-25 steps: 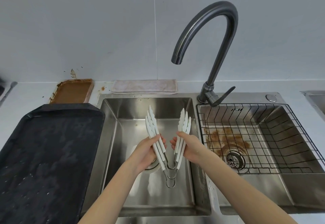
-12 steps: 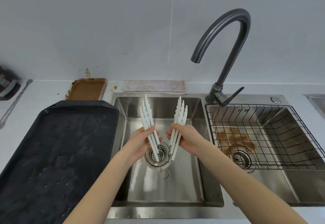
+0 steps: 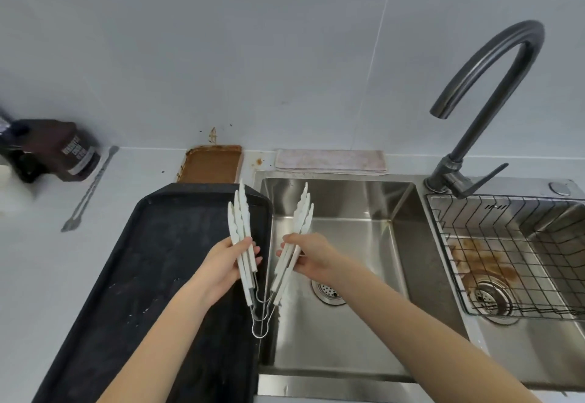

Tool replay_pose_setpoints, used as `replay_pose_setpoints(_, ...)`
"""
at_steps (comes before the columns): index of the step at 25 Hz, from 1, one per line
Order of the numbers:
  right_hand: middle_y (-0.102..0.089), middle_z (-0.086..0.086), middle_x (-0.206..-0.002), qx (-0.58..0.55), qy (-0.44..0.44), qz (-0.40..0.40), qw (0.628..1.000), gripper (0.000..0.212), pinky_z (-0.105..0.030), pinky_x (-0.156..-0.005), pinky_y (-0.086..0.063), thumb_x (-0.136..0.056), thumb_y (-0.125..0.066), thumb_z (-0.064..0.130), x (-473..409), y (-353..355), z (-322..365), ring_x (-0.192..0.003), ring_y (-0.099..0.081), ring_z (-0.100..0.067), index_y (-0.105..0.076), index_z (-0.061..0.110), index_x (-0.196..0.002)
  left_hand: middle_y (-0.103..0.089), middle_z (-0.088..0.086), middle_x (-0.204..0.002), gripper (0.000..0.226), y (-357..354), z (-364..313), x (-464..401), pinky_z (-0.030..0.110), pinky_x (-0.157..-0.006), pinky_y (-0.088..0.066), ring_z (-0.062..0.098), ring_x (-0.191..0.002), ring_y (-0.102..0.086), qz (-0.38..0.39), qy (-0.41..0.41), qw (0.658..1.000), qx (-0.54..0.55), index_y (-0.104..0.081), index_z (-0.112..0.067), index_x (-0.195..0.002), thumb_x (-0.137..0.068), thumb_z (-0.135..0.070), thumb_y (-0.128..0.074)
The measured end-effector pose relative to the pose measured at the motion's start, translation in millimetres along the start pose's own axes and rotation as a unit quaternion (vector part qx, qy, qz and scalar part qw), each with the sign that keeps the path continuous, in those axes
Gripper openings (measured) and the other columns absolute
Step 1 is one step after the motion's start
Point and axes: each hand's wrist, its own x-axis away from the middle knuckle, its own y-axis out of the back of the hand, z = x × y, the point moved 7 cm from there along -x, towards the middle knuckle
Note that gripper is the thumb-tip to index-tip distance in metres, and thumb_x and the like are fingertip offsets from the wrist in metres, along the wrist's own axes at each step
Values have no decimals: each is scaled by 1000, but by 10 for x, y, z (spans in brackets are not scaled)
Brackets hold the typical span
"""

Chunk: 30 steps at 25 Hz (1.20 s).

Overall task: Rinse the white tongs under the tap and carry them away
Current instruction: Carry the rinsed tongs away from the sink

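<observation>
We see white tongs (image 3: 242, 228) of matt plastic, joined below by thin bright wire loops. The sink (image 3: 348, 323) is brushed steel — softly reflective, stained brown in the right basin under a dark wire rack (image 3: 506, 244). The tap (image 3: 493, 92) is dark metal with a satin sheen. The black tray (image 3: 142, 276) looks rough and speckled, the folded cloth (image 3: 330, 162) is nubbly, the counter (image 3: 38, 276) smooth and pale.

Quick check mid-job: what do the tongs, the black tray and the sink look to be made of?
Tongs: matte white arms, likely plastic or silicone, on thin bright wire loops that look like steel. Black tray: dull dark surface with pale specks, probably coated metal, though plastic can't be excluded. Sink: brushed stainless steel, judging by its grey sheen and soft reflections.
</observation>
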Motion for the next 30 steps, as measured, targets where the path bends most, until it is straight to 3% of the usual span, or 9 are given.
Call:
replay_pose_setpoints(5,-50,-8,-73,3,-25,12,1000,6,-38,-95,-47,-91,-49,1,-196,-419,-65,-77,-54,-21,-54,2,-94,-54,11,-89,33,424,-90,-132,31,-71,-50,18,-84,-56,-56,28,998,20,-45,5,-125,-94,-6,-47)
replay_pose_setpoints(10,-51,-7,-78,29,-49,13,998,16,-34,-87,-48,-90,-50,4,-382,-661,-134,-81,-55,-20,-49,5,-105,-54,9,-88,19,667,-121,-290,29,-69,-49,16,-80,-56,-102,50,993,-11,-46,-6,-113,-95,-13,-46)
replay_pose_setpoints(16,-57,-20,-120,152,-28,7,988,37,-32,-91,-48,-90,-44,0,-536,-764,-161,-112,-57,-28,-46,-4,-127,-61,10,-99,9,882,-192,-351,36,-85,-43,26,-95,-57,-154,-8,945,-290,-53,-14,-88,-92,-20,-47)
replay_pose_setpoints(19,-56,-19,-129,280,-5,-11,960,33,-32,-94,-51,-91,-42,6,-552,-778,-91,-117,-58,-29,-48,-4,-122,-57,9,-100,21,907,-228,-367,31,-79,-38,26,-93,-53,-171,-35,898,-403,-53,-7,-100,-93,-26,-46)
replay_pose_setpoints(21,-64,-20,-118,388,14,-19,921,22,-33,-88,-54,-91,-42,11,-559,-777,-36,-102,-66,-30,-54,-4,-103,-58,12,-107,37,940,-240,-396,30,-78,-37,29,-99,-55,-180,-47,875,-447,-52,1,-112,-92,-30,-46)
replay_pose_setpoints(23,-73,-16,-81,469,23,-17,883,22,-24,-68,-52,-91,-41,15,-561,-782,-13,-63,-66,-20,-48,4,-73,-57,17,-116,44,986,-236,-417,34,-79,-40,33,-103,-56,-191,-62,855,-479,-51,4,-117,-91,-32,-48)
replay_pose_setpoints(26,-53,1,-29,524,42,-28,850,30,-11,-43,-42,-92,-41,21,-542,-765,18,-25,-49,-6,-42,8,-65,-45,19,-128,49,993,-220,-407,37,-84,-42,35,-108,-53,-189,-72,832,-516,-45,2,-126,-91,-32,-51)
replay_pose_setpoints(28,-67,-10,-56,537,64,-39,840,21,-17,-43,-46,-93,-41,20,-500,-783,46,-30,-55,-8,-44,-1,-93,-38,18,-134,53,967,-226,-386,35,-82,-40,35,-107,-54,-182,-84,830,-520,-38,-3,-135,-91,-31,-52)
replay_pose_setpoints(30,-66,-23,-97,560,97,-58,821,48,-32,-56,-55,-93,-42,18,-478,-796,62,-59,-70,-26,-24,-2,-133,-33,18,-138,62,945,-233,-378,35,-80,-41,37,-105,-56,-180,-91,822,-532,-26,-6,-143,-91,-31,-52)
